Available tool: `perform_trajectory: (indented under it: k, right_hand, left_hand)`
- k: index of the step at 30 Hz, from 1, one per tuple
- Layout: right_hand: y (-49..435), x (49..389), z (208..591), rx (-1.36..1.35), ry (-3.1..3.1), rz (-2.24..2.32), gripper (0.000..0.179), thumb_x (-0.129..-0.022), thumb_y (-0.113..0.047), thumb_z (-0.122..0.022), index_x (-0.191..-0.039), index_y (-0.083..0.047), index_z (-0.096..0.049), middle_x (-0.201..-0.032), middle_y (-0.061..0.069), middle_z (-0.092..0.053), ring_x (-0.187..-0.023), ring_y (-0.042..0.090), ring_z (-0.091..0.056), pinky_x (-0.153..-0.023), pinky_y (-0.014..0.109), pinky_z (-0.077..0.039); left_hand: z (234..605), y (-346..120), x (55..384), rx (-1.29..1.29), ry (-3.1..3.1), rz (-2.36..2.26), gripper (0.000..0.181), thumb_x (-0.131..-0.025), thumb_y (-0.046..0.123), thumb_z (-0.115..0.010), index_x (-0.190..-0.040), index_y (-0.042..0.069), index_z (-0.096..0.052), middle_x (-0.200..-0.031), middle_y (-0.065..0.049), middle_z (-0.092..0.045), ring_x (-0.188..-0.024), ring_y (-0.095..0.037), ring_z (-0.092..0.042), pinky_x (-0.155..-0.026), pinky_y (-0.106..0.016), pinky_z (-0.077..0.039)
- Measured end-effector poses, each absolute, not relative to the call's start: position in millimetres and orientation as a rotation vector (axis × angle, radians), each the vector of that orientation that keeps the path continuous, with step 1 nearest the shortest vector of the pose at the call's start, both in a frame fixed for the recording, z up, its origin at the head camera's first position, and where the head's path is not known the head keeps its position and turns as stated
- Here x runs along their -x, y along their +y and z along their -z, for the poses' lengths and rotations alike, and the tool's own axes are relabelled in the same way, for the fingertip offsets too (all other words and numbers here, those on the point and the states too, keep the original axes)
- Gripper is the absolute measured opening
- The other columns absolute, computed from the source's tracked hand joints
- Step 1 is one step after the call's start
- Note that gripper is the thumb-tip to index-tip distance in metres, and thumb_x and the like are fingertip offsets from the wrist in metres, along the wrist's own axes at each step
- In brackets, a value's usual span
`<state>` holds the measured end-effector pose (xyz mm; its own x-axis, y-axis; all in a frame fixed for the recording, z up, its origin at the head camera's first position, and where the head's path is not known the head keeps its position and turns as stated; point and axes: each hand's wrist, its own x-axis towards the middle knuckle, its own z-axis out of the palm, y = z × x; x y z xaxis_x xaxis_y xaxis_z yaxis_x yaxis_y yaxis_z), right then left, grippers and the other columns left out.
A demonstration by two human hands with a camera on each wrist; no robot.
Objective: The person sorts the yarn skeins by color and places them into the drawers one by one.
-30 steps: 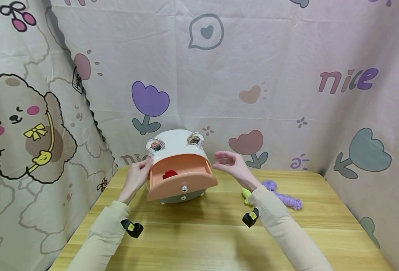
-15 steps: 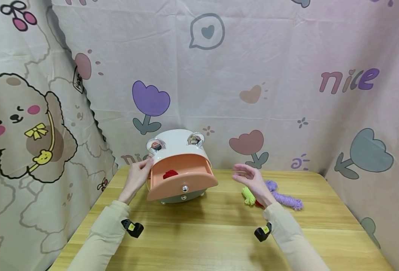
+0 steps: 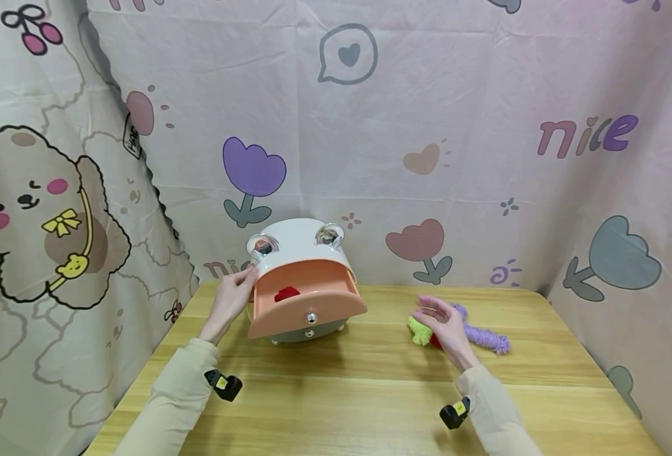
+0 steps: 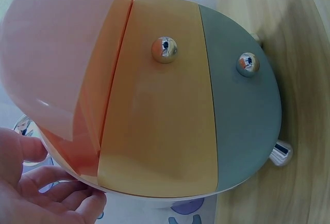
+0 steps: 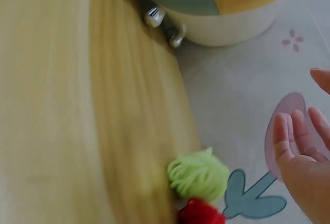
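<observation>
**Left hand (image 3: 232, 301) on a box (image 3: 300, 240), right hand (image 3: 447, 328) empty**

Left of centre, the left hand grips the side of the white-topped box, whose peach drawer (image 3: 290, 318) is pulled out with a red bundle (image 3: 287, 293) inside. Right of centre, the right hand, fingers loose, hovers near green yarn (image 3: 419, 331) and purple yarn (image 3: 486, 339).

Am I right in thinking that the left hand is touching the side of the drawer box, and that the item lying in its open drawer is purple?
Not quite: the item in the open drawer is red, as the head view shows; the left hand does touch the drawer box.
</observation>
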<state>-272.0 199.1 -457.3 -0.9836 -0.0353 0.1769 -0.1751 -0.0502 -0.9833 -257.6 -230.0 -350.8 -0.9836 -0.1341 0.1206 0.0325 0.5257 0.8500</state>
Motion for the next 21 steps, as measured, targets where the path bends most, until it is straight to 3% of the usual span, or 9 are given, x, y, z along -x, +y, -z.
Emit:
perform_trajectory:
  k: [4, 13, 21]
  right_hand:
    - [208, 268, 467, -0.160, -2.075, -2.200, 0.038, -0.090, -0.002, -0.072, -0.126, -0.007, -0.061, -0.107, -0.016, -0.070, -0.101, 0.004, -0.066, -0.089, 0.014, -0.055]
    - [225, 259, 487, -0.099, -1.919, -2.249, 0.038, -0.088, 0.006, -0.069, -0.123, -0.008, -0.064, -0.104, -0.018, -0.072, -0.098, -0.001, -0.067, -0.087, 0.013, -0.055]
    - [236, 249, 504, -0.007, -1.809, -2.274, 0.040, -0.087, 0.009, -0.069, -0.125, -0.002, -0.064, -0.102, -0.016, -0.073, -0.097, 0.003, -0.069, -0.085, 0.013, -0.056]
  left_hand:
    - [351, -230, 257, -0.088, -2.592, 1.461, 0.053, -0.109, 0.034, -0.041, -0.149, 0.000, -0.042, -0.161, -0.013, -0.034, -0.152, -0.033, -0.032, -0.124, -0.050, -0.029]
    - [350, -229, 257, -0.092, -2.594, 1.467, 0.053, -0.109, 0.035, -0.041, -0.150, 0.001, -0.042, -0.161, -0.013, -0.034, -0.152, -0.033, -0.032, -0.124, -0.051, -0.030]
    - [351, -229, 257, -0.093, -2.587, 1.467, 0.053, -0.108, 0.035, -0.041, -0.149, 0.001, -0.043, -0.161, -0.013, -0.035, -0.152, -0.033, -0.032, -0.124, -0.050, -0.029]
